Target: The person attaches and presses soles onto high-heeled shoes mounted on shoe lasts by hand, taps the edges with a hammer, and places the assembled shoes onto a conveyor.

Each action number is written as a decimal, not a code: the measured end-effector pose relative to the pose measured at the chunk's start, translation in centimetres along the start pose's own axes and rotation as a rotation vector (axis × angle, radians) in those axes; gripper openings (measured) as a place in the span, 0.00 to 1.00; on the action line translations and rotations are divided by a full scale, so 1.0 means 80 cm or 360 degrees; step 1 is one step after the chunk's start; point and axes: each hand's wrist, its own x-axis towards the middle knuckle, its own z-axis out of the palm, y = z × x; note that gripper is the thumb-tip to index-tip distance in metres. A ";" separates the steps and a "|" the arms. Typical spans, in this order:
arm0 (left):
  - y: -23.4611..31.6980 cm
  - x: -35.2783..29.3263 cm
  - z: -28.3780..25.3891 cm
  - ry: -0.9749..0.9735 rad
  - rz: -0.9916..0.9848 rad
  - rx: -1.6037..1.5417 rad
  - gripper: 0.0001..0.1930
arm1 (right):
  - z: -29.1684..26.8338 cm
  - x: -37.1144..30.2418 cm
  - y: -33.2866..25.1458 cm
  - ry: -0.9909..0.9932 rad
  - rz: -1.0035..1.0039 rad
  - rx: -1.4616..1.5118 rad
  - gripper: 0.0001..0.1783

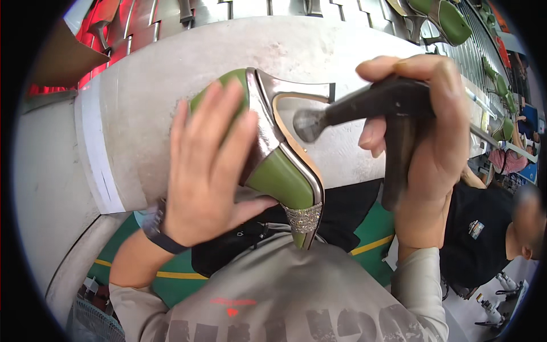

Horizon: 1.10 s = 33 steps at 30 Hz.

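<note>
A green high-heeled shoe with metallic trim lies on its side on the pale work surface, toe toward me and a glittery band near the toe. Its slim metallic heel points right. My left hand lies over the shoe's upper, fingers spread across the back part and thumb along the side, pressing it down. In my right hand is a dark hammer, its handle wrapped by my fingers. The rounded metal hammer face is just right of the sole, inside the heel's curve; whether it touches cannot be made out.
Beyond the pale work surface runs a slatted metal conveyor carrying other shoes, including a green one at the far right. A brown sheet-like piece stands at the far left. To my right sits a person in a black shirt.
</note>
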 end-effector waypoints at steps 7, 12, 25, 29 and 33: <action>-0.011 0.021 -0.007 -0.0181 -0.0141 -0.0105 0.73 | 0.023 0.005 0.034 0.0071 0.0293 0.0216 0.18; -0.009 0.023 -0.001 -0.0159 -0.0108 -0.0137 0.72 | 0.041 0.034 -0.004 -0.0195 0.0206 -0.0224 0.21; -0.004 0.016 0.003 -0.0146 -0.0017 -0.0110 0.73 | 0.014 0.029 0.007 -0.0404 0.0428 -0.0022 0.17; 0.002 0.015 -0.001 -0.0138 -0.0031 -0.0053 0.74 | 0.013 0.009 -0.005 -0.0347 0.0323 -0.0130 0.17; 0.015 0.025 -0.013 -0.0142 -0.0018 0.0000 0.69 | -0.035 -0.050 0.013 -0.0347 -0.0502 -0.0632 0.07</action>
